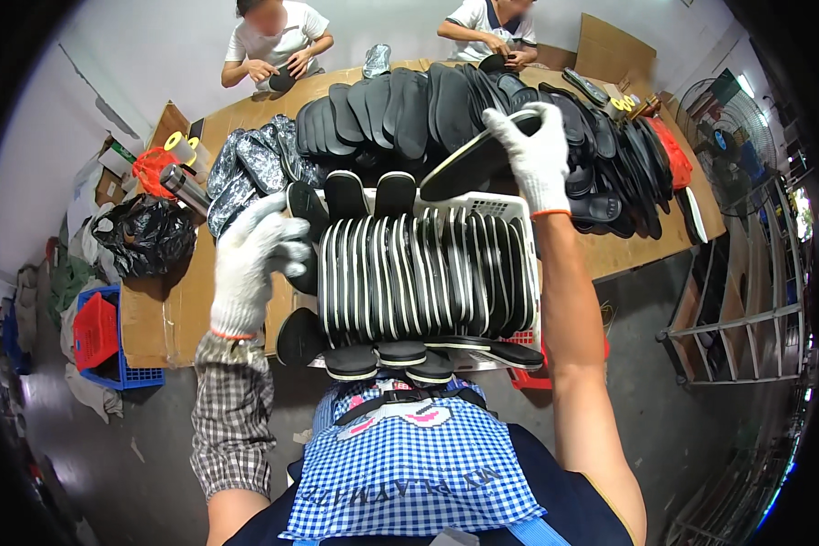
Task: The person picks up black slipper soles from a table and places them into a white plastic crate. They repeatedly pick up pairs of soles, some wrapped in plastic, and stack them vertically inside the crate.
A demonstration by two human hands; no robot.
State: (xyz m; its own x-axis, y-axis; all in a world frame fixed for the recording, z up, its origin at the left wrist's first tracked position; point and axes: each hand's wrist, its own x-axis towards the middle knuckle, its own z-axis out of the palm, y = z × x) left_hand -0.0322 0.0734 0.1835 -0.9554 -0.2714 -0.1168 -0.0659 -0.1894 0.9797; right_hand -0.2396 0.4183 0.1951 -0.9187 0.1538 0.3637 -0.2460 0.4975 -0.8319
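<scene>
My right hand, in a white knit glove, is closed on the upper end of a black shoe sole. That sole slants down to the left over the far edge of a white plastic crate. A packed row of black soles with white edges stands upright in the crate. My left hand, also gloved, is at the crate's left side with its fingers half bent and apart. Beside its fingers a black sole leans at the crate's corner; contact cannot be made out.
Piled black soles cover the cardboard-topped table. Plastic-wrapped pairs and a black bag lie left. Several loose soles rest along the crate's near edge. Two people work across the table. A metal rack stands right.
</scene>
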